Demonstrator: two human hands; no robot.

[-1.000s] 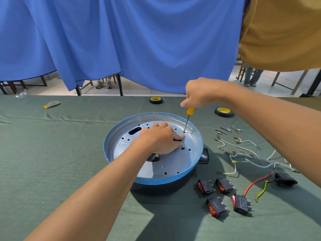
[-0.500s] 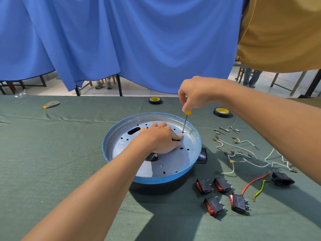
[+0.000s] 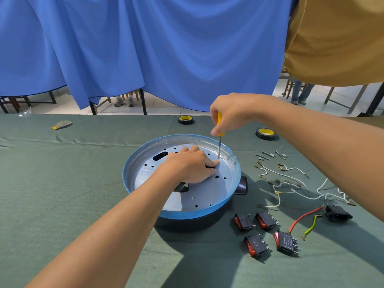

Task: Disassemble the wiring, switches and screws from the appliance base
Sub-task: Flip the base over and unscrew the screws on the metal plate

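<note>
The round appliance base, blue-rimmed with a perforated silver plate inside, sits mid-table. My left hand rests palm-down on the plate, its thumb tip close to the screwdriver's tip. My right hand grips a yellow-handled screwdriver that stands nearly upright, tip set on a screw near the plate's far right edge. To the right of the base lie several black rocker switches with red faces, loose white wires, a red wire, a green-yellow wire and a black power socket.
Small metal terminals and screws lie beyond the wires. Two tape rolls sit at the back of the green cloth-covered table. A blue curtain hangs behind; a small flat object lies far left.
My right hand has turned on the screwdriver handle and the shaft has swung from tilted to nearly upright over the same hole. My left hand has stayed on the plate.
</note>
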